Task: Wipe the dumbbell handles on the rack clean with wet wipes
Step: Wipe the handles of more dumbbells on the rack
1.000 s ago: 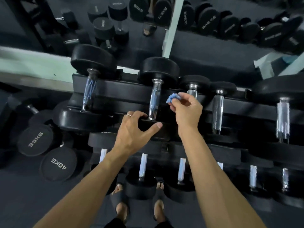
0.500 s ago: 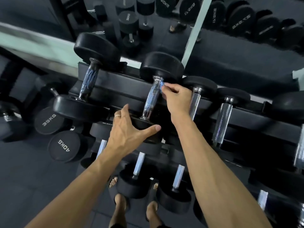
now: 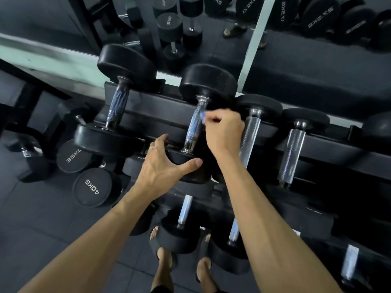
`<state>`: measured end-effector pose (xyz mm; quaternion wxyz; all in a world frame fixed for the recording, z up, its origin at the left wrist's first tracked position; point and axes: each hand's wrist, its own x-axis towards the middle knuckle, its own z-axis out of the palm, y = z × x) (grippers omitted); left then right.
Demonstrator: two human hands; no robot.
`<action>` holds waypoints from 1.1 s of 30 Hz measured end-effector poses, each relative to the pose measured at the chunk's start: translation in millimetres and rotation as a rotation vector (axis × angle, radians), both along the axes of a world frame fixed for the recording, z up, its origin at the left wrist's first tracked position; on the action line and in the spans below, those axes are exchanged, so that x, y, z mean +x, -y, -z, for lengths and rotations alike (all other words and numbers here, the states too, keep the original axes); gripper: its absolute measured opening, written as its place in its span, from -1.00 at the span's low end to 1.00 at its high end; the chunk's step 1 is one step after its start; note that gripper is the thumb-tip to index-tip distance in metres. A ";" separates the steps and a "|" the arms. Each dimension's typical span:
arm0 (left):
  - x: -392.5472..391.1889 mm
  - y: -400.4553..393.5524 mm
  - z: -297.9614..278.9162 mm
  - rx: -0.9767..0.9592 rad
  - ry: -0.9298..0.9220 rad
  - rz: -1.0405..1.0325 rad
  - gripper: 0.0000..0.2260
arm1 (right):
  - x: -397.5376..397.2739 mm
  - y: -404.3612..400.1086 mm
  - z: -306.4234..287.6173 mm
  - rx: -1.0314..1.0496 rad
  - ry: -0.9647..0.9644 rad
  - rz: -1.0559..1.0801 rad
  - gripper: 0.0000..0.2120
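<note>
So the right hand (image 3: 224, 132) is up on the top tier of the black metal dumbbell rack (image 3: 330, 144), fingers (image 3: 213, 120) curled tight and pinching a small crumpled light-blue wet wipe (image 3: 202, 116). Only a bit of the wipe pokes out past the fingertips, and it's pressed right against the upper part of the shiny knurled chrome handle (image 3: 194, 127) of the black rubber-headed dumbbell (image 3: 208, 85) in the middle.

The left hand (image 3: 164, 163) sits just below that, on the near head of the same dumbbell (image 3: 190, 166). Fingers spread over the top edge, thumb stretched along the front face, so it's cupping the head rather than closing round it. There's a plain silver ring (image 3: 151, 147) on one finger.

Left of those fingers is another big black dumbbell with a dull bluish handle (image 3: 117, 108). Right of the wiping fingers, two more chrome handles, one just beside the wrist (image 3: 249, 136) and one further out (image 3: 293, 151).

Below the hands there's a lower tier with smaller chrome-handled dumbbells (image 3: 185, 210), and the person's feet in dark sandals (image 3: 164, 253) on the grey floor. Down left, round black heads marked 35KG (image 3: 73, 157) and 40KG (image 3: 92, 188)
</note>
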<state>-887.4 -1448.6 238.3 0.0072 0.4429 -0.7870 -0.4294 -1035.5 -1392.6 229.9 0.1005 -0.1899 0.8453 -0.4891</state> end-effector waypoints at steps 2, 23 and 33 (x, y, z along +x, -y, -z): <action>1.0 1.7 -2.2 0.017 -0.002 0.007 0.11 | 14.6 -13.7 1.8 0.064 0.056 -0.074 -0.90; 6.6 14.6 5.0 0.073 -0.064 0.022 -0.02 | 24.4 -6.8 -8.2 0.130 0.045 -0.037 -0.89; 6.6 15.3 6.6 0.057 -0.063 0.029 -0.01 | 7.7 7.0 -13.2 0.053 0.103 0.071 -0.87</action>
